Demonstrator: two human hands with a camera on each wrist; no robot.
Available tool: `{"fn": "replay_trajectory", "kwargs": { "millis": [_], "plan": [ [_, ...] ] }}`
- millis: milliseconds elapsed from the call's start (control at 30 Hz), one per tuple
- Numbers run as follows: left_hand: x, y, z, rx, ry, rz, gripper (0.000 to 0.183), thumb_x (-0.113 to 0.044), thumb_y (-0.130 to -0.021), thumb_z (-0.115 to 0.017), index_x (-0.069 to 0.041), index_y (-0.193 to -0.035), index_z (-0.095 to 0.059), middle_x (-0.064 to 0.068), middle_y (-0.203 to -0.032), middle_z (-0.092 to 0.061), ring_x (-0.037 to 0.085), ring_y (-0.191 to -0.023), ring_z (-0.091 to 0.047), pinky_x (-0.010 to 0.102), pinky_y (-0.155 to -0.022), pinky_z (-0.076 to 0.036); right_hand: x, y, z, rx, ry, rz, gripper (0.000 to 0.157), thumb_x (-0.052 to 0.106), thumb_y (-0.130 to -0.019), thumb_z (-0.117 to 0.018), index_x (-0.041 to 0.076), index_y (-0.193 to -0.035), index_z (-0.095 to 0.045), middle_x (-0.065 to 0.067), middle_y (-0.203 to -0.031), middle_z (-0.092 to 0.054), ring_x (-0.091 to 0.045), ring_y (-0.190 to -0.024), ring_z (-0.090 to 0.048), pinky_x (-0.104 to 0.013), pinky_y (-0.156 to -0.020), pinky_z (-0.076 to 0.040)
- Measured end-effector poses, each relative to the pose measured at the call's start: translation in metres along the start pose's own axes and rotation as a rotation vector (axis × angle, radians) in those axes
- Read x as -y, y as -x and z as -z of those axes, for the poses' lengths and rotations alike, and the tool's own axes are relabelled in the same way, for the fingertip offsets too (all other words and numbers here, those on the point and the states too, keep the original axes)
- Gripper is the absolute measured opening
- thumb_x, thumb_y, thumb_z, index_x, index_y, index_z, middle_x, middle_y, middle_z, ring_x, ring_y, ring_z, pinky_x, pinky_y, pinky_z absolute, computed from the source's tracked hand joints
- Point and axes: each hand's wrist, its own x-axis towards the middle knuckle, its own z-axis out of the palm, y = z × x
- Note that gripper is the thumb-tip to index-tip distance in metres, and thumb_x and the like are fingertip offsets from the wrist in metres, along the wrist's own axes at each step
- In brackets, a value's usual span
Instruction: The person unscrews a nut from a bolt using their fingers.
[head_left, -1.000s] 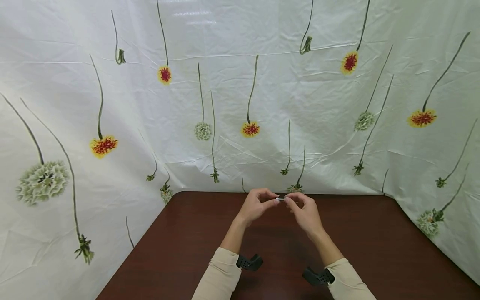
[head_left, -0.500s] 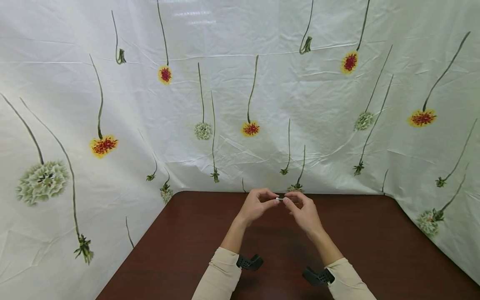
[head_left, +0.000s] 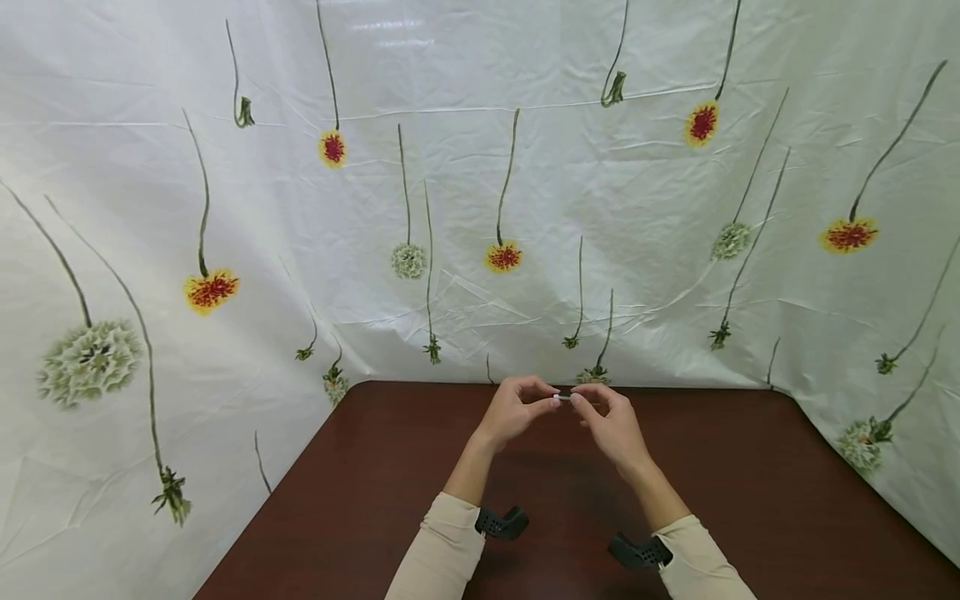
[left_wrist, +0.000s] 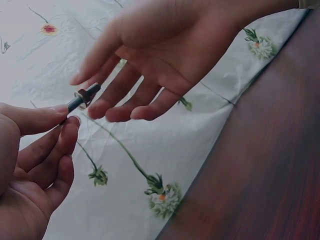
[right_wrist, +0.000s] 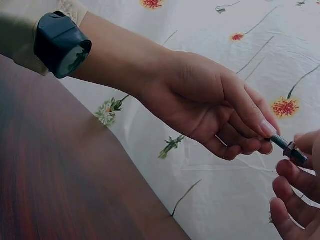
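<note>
In the head view, my left hand (head_left: pixel 510 414) and right hand (head_left: pixel 611 423) meet above the far side of the table, with a small metal bolt (head_left: pixel 565 397) between their fingertips. The left thumb and index finger pinch one end of the bolt (left_wrist: pixel 74 104); whether a head is hidden there I cannot tell. A nut (left_wrist: pixel 80 98) sits on the threads partway along. My right hand (right_wrist: pixel 305 187) has its thumb and index finger about the nut (right_wrist: pixel 289 149) and the bolt's dark free end. Its other fingers are spread loosely.
A dark reddish-brown table (head_left: pixel 360 500) spreads below the hands. Behind and beside it hangs a pale cloth (head_left: pixel 465 192) printed with flowers. Each wrist wears a black device, such as the left wrist mount (head_left: pixel 502 523).
My left hand keeps its hold on the bolt. The right thumb and index finger have shifted slightly at the other end. The head view has moved a little.
</note>
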Motion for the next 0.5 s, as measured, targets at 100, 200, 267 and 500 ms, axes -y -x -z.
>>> {"fn": "replay_trajectory", "kwargs": {
  "millis": [100, 200, 267, 500],
  "plan": [
    [-0.0010, 0.0004, 0.0001, -0.005, -0.015, -0.004, 0.011, -0.004, -0.095, -0.074, 0.000, -0.105, -0.076, 0.007, -0.096, -0.074, 0.029, -0.090, -0.072, 0.048, -0.083, -0.058, 0.0010, -0.0006, -0.0002, -0.015, 0.012, -0.011, 0.018, 0.011, -0.103, -0.068, -0.004, -0.112, -0.072, -0.017, -0.106, -0.070, -0.033, -0.099, -0.066, -0.045, -0.083, -0.059],
    [-0.0007, 0.0006, 0.0007, -0.003, -0.017, 0.001, 0.011, -0.003, -0.095, -0.074, 0.000, -0.106, -0.077, 0.007, -0.096, -0.075, 0.033, -0.091, -0.072, 0.044, -0.082, -0.058, 0.0014, -0.0007, -0.0001, -0.008, 0.015, 0.010, 0.015, 0.006, -0.100, -0.070, -0.002, -0.112, -0.073, -0.016, -0.108, -0.069, -0.031, -0.098, -0.066, -0.037, -0.080, -0.059],
    [-0.0003, 0.0008, 0.0010, -0.003, -0.012, 0.005, 0.011, -0.003, -0.095, -0.074, 0.000, -0.106, -0.077, 0.008, -0.097, -0.075, 0.035, -0.092, -0.072, 0.044, -0.082, -0.058, 0.0013, -0.0005, 0.0006, 0.002, 0.017, 0.024, 0.018, 0.004, -0.099, -0.071, -0.002, -0.116, -0.071, -0.016, -0.113, -0.068, -0.031, -0.099, -0.066, -0.033, -0.078, -0.058],
    [-0.0006, 0.0003, 0.0010, -0.004, -0.008, 0.006, 0.011, -0.004, -0.095, -0.075, 0.000, -0.105, -0.077, 0.008, -0.097, -0.075, 0.040, -0.094, -0.071, 0.049, -0.084, -0.057, 0.0004, 0.0001, 0.0004, -0.006, 0.009, 0.005, 0.021, 0.012, -0.101, -0.070, -0.002, -0.117, -0.072, -0.018, -0.110, -0.069, -0.038, -0.101, -0.067, -0.046, -0.083, -0.058]
  ]
}}
